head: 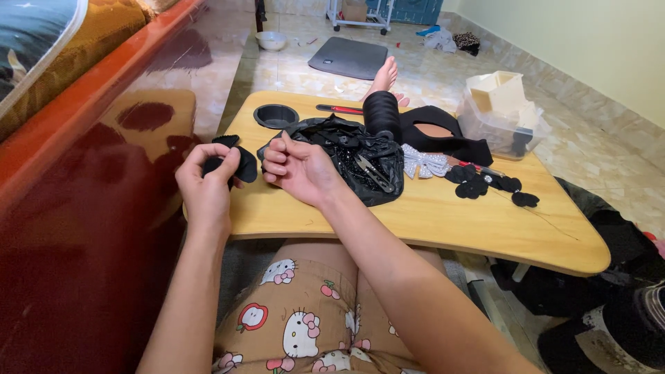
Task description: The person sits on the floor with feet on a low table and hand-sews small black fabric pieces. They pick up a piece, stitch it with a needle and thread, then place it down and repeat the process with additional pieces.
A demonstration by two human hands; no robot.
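Observation:
My left hand grips a black fabric flower piece at the left edge of a low wooden lap table. My right hand is beside it, fingers curled and pinched together; whether they pinch anything I cannot tell. Just right of that hand lies a black plastic bag with small scissors on it. A silver sequin bow and several black fabric flowers lie farther right on the table.
A black thread spool, black cloth, a red-handled tool and a round cup hole sit at the table's back. A clear plastic box stands at the right. Red furniture edge runs along the left. A bare foot rests beyond.

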